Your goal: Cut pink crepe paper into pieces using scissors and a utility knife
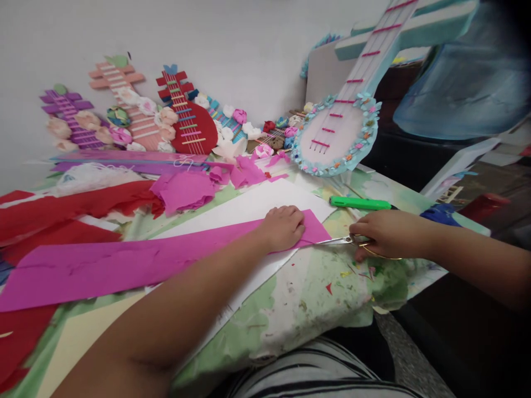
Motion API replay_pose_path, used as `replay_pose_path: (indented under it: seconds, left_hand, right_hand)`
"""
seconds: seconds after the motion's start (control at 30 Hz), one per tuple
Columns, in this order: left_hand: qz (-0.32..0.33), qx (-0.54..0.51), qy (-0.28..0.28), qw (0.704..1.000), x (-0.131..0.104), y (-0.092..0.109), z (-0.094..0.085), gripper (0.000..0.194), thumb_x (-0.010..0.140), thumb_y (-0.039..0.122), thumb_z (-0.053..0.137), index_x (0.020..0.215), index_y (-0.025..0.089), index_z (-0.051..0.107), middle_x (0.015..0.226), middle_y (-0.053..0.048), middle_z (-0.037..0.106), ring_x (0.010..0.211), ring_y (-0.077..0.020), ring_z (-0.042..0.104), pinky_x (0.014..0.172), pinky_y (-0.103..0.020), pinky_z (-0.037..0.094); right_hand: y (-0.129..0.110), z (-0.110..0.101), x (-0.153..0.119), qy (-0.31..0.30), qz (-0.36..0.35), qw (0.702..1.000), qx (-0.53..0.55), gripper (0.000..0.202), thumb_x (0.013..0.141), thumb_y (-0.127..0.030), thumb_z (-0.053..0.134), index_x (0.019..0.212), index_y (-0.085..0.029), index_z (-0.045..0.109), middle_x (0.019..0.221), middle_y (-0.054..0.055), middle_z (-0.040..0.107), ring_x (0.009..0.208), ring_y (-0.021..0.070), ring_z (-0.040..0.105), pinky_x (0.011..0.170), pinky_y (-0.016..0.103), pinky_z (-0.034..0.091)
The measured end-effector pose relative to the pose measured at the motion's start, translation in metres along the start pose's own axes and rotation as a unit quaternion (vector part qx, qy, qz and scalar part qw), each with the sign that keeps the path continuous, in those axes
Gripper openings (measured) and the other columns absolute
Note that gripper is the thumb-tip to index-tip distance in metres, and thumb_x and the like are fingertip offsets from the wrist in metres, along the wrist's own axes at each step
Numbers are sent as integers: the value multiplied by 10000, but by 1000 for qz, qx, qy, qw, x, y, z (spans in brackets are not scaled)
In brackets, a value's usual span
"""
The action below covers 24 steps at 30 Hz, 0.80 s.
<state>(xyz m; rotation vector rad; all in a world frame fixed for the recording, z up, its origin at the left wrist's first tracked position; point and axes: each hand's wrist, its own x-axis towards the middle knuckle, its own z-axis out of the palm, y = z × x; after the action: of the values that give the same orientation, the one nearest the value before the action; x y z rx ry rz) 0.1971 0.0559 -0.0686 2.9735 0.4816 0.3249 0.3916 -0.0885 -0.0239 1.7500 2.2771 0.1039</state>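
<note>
A long strip of bright pink paper [124, 263] lies across the table, over a white sheet [271, 199]. Near its right end, my left hand [284, 228] presses and holds the paper with bent fingers; its fingertips are partly hidden. My right hand [373, 235] is closed around the handles of a pair of scissors [337, 241]. Their metal blades point left, at the lower right edge of the pink paper, just beside my left hand. Just behind my right hand lies a bright green utility knife [360, 203].
Several decorated paper lutes, including a red one [193, 128], lean along the wall. A large pale blue-and-white lute [338, 132] stands at the back right. Red paper [78, 207], crumpled pink paper [185, 190] and white string [97, 179] lie at left. Scraps dot the green-and-white tablecloth [290, 301].
</note>
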Motion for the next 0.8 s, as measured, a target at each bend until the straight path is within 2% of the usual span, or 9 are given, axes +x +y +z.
replay_pose_path:
  seconds: [0.5,0.8]
  left_hand:
    - [-8,3,-16,1000,0,1,0,270,846,347,296,1002,205,466,1067,-46,497,993,-202,452,856,-369,357]
    - [-9,2,-15,1000,-1,1,-1,271,842,339,307,1005,202,474,1069,-51,497,988,-204,456,849,-365,358]
  right_hand:
    - [-10,-5,-3,-36,63,997,-5,364,688,-528,513,763,-175,564,693,52,561,621,165,501,498,263,232]
    - [-12,-8,2,-48,56,997,37,354,679,-528,522,754,-185,561,703,57,578,631,174,509,498,267,238]
